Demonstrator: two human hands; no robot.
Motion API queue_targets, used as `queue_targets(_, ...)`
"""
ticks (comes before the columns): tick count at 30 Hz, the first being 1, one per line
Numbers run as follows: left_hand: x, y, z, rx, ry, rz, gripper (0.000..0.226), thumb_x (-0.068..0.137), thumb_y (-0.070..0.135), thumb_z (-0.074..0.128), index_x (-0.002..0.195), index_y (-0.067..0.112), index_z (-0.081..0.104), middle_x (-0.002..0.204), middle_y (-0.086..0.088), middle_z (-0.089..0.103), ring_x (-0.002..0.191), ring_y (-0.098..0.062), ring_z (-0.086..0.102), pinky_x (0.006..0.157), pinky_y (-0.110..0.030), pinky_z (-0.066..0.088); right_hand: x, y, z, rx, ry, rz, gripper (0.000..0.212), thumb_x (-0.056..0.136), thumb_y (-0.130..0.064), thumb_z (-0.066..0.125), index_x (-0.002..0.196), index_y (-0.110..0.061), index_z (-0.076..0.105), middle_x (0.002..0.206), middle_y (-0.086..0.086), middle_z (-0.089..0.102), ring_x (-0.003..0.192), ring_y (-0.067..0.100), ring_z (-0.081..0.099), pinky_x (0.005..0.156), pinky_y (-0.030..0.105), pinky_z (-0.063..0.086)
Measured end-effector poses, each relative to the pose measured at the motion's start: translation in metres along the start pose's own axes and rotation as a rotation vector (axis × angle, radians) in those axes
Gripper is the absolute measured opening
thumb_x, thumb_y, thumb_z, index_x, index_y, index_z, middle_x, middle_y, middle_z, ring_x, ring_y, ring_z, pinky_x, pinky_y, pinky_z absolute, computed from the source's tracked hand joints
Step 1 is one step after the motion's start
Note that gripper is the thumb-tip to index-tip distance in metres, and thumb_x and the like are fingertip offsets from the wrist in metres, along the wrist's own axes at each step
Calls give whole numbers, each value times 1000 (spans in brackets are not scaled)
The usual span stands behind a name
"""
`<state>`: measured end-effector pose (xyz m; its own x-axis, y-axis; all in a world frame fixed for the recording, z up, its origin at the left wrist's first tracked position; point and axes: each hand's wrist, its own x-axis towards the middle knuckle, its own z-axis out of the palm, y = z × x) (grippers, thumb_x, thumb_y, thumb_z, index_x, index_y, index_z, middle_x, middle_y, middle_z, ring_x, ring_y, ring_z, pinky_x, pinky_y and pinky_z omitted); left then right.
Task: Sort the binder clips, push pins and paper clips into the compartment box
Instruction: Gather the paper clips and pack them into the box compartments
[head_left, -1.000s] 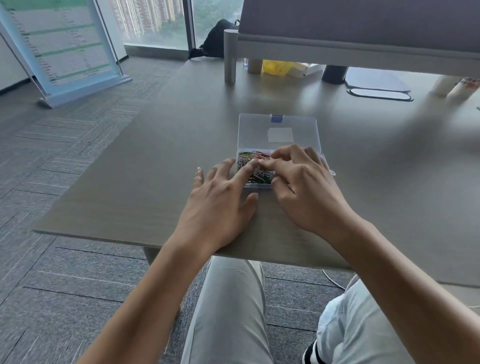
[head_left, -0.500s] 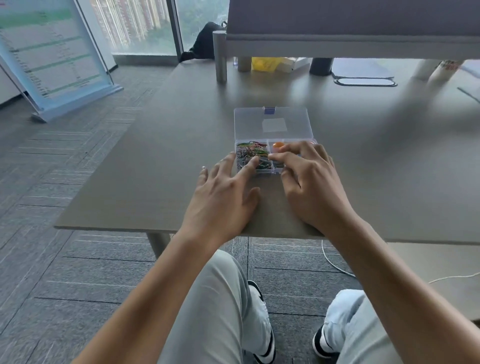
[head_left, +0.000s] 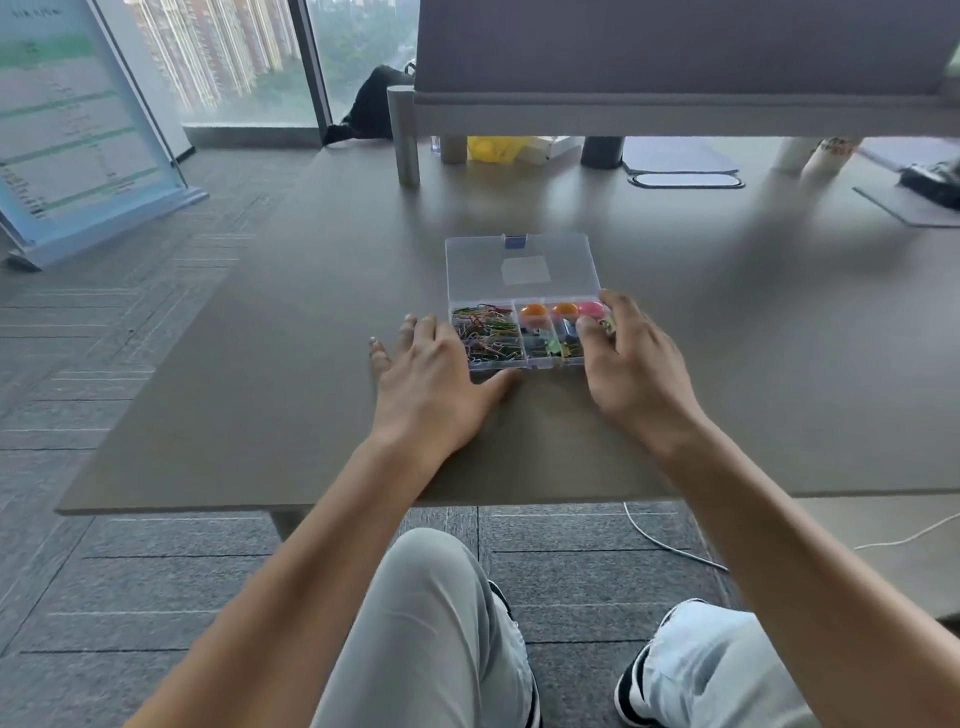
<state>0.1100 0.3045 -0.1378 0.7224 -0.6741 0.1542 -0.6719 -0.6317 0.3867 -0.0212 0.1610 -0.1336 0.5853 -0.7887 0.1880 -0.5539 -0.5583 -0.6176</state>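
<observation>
Clear plastic forms the compartment box (head_left: 521, 332), which sits on the grey table (head_left: 260, 364) near its near edge, with its lid (head_left: 522, 267) folded back flat on the far side. A blue latch (head_left: 515, 240) shows on the lid's far edge. In the left compartment lies a tangle of coloured paper clips (head_left: 485, 332). Along the far side of the middle and right compartments sit round orange and pink push pins (head_left: 563, 310), and nearer in the same section lie small dark and green binder clips (head_left: 550, 344), too small to count.

On the left, the left hand (head_left: 434, 384) lies flat on the table with straight, spread fingers, its thumb by the box's near left corner and its fingertips beside the left wall. It holds nothing. On the right, the right hand (head_left: 631, 358) covers the box's right end with loosely bent fingers reaching over the right compartment; whether they pinch anything cannot be told.

Beyond, a grey divider panel (head_left: 675, 52) stands across the far table, with a yellow bag (head_left: 493, 148) and a dark cup (head_left: 601, 151) under it. A white cable (head_left: 670, 545) runs over the carpet.
</observation>
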Motion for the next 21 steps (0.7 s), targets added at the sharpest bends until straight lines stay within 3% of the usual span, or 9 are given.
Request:
queue_targets(9,30,87,39,54,-43,122,85,86,75,49,138,7,48,143,-9,47,145,-29,29,121,-58,17,39,67,-50,-73,49,110,53,105,-45,40,153,-22,38,146,12,53,137,34,45,117,45,31)
queue_targets(17,38,164,68,71,-58,128,84,86,74,49,136,7,49,140,-7,48,143,-29,30,120,-60,15,55,126,-95,-139,54,129,57,105,-48,38,156,-22,33,154,10,47,141,32,41,118,44,30)
queue_targets(21,41,182,68,79,-83,118,98,80,84,44,142,9,44,143,-8,47,143,-29,31,121,-62,10,61,146,-113,-115,39,116,58,106,-48,38,157,-22,33,158,9,44,144,31,40,117,43,32)
